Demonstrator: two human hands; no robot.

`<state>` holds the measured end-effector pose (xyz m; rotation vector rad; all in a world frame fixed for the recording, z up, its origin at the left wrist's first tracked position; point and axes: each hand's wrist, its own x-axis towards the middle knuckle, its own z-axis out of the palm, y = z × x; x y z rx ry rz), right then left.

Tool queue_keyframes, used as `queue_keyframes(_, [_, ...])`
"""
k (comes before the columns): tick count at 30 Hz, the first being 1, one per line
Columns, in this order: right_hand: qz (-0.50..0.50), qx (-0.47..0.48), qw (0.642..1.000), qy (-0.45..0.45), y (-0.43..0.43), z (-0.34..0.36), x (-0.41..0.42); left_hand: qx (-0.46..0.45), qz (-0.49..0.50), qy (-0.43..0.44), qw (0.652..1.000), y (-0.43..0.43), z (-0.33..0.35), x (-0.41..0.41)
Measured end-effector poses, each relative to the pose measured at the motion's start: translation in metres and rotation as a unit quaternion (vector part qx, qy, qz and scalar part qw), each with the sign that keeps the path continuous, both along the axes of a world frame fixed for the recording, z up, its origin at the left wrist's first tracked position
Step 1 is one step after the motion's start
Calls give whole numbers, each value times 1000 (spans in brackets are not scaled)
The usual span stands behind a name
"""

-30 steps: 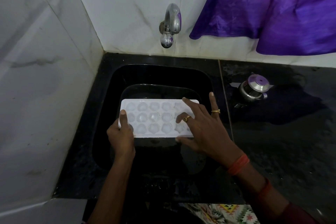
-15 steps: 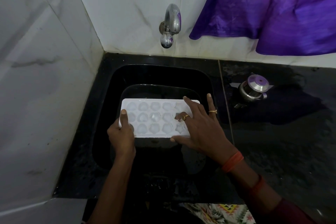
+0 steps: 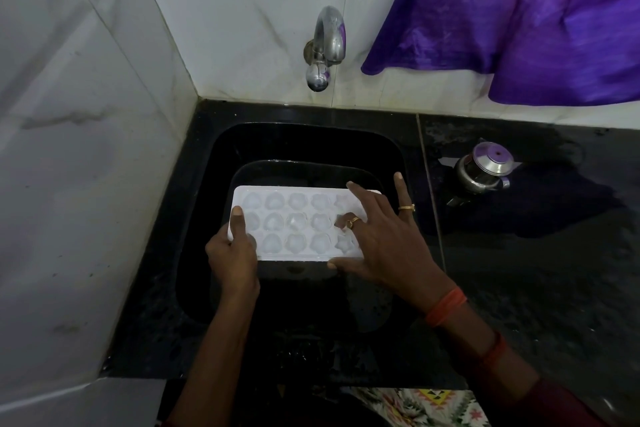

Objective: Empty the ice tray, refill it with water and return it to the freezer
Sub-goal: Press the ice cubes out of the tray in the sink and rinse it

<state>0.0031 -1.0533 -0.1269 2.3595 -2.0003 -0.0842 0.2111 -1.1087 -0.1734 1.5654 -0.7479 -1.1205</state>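
head view: the white ice tray [image 3: 294, 222] sits level over the black sink [image 3: 204, 191], held above a darker inner rim [image 3: 294, 165] that curves just behind it; whether the tray touches that rim cannot be told. its cells show in three rows, heart and flower shapes, pale and glossy, and whether they hold ice or water cannot be told

the left hand [image 3: 233, 262] grips the tray's left end, thumb lying flat on the top face, the other fingers tucked beneath and out of sight. the right hand [image 3: 384, 246] lies spread over the right end: forefinger straight toward the far edge, a ringed finger bent with its tip down in a cell of the middle row, another ringed finger stretched out past the tray's right end over the sink, thumb along the near edge. orange bangles [image 3: 445, 307] circle the right wrist

a steel tap [image 3: 325, 45] juts from the white tiled wall [image 3: 86, 149] above the sink, with no water seen running. a purple cloth [image 3: 519, 17] hangs at upper right. on the wet black counter [image 3: 554, 288] to the right of the sink stands a small steel pot [image 3: 483, 170] with a lid, well apart from the tray
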Motion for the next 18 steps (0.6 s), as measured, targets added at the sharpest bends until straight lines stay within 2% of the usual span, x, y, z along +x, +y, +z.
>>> queue_keyframes(12, [14, -27, 1000, 1, -3, -2, -2, -8, -11, 0, 1000, 0, 3, -1])
queue_keyframes(18, [23, -3, 1000, 19, -3, -6, -3, -7, -6, -2, 1000, -2, 5, -1])
